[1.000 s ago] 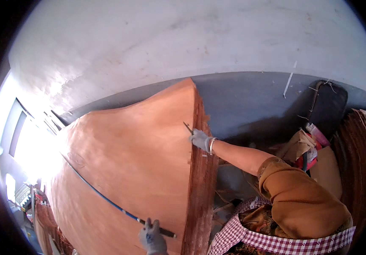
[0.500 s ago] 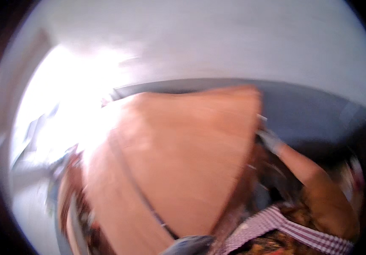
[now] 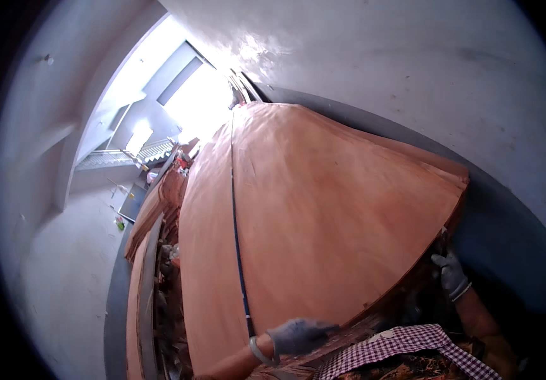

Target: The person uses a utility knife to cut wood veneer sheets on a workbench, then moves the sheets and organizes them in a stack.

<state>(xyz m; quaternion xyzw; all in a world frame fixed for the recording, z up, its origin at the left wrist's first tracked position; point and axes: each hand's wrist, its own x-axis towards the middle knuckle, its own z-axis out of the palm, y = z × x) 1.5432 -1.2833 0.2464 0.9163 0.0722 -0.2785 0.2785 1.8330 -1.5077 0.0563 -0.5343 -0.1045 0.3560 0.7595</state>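
Observation:
A wide stack of thin reddish-brown sheets, seemingly wood veneer, spreads out in front of me. Along its left part lies a long thin dark rod, running from the far end to my wrist. My left hand, in a grey glove with a pale band at the wrist, reaches over the near edge, fingers stretched to the right and holding nothing I can see. At the right edge of the top sheet is my right hand, also gloved, its fingers bent about a small dark thing I cannot make out.
More bundled sheets stand along the left side, with odds and ends between. A white wall with a grey lower band rises behind and to the right. Bright windows are at the far left. A checked cloth hangs before me.
My view has turned and steadied, so the stack reaches farther right. My right hand appears lower and nearer along the edge. The left has come further into view over the sheet.

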